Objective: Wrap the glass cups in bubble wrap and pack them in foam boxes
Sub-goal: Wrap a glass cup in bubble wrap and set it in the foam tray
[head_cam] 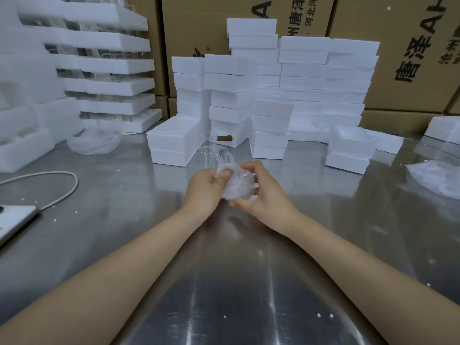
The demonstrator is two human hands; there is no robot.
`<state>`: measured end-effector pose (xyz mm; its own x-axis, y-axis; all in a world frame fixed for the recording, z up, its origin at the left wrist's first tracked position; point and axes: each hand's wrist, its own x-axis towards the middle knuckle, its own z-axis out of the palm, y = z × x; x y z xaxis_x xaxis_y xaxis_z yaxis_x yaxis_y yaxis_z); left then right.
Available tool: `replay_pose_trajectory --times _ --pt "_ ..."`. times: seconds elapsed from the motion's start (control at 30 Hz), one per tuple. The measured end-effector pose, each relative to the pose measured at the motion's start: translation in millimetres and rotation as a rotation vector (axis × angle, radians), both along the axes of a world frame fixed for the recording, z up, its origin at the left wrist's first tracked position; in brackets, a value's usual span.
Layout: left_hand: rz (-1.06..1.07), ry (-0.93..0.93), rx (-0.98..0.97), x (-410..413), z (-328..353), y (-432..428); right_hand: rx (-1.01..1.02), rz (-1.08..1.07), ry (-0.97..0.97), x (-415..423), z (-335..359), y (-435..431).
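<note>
- Forearms reach toward 12 o'clock over the steel table (224, 295).
- Mid-table, the left hand (204, 189) and right hand (261, 192) hold the wrapped cup (236, 185) between them, clear of the table. The left thumb presses into the wrap, and the right fingers curl round its underside and far side.
- At 9 o'clock a white cable (62, 192) runs to a flat device (15, 220) at the table's edge.
- At 3 o'clock lies loose bubble wrap (435, 178).
- Just past the hands at 12 o'clock a bare cup (209, 148) with a brown handle stands against the foam boxes (303, 78), which are stacked in columns.
- At 10 o'clock sit a second wrap heap (93, 143) and foam trays (112, 63) with glassware between their layers.
- Cartons (398, 70) line the back.
</note>
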<state>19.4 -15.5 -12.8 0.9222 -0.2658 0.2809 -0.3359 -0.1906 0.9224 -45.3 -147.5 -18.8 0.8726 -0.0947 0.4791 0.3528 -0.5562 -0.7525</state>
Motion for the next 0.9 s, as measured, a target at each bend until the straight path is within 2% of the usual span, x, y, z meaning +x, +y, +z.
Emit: replay_pose_trajectory --times 0.1,0.23,0.37,0.53,0.63,0.73,0.8,0.9 --pt "0.103 -0.092 0.006 -3.1 3.0 0.2 -0.213 -0.010 -0.153 0.5 -1.3 3.2" --pt "0.152 -0.179 0.004 -8.0 3.8 -2.1 -0.265 -0.043 -0.216 0.4 0.2 5.7" --pt "0.128 -0.141 -0.087 -10.2 3.5 -4.2 -0.253 -0.048 -0.200 -1.7 2.9 5.9" --pt "0.037 -0.018 -0.106 -4.3 1.3 -1.8 -0.484 -0.028 -0.240 -1.7 2.8 3.2" --pt "-0.054 0.206 -0.267 -3.5 2.2 -2.1 -0.283 -0.039 -0.274 -0.8 3.2 6.3" --pt "-0.041 0.335 -0.394 0.3 4.8 -1.0 -0.058 -0.041 -0.081 -0.1 5.2 5.6" --pt "-0.027 0.329 -0.378 -0.8 6.1 -0.7 0.030 0.047 0.067 -1.4 3.9 3.9" --pt "-0.010 0.257 -0.276 -5.6 5.9 -3.4 0.102 0.128 0.078 -1.6 1.6 3.4"
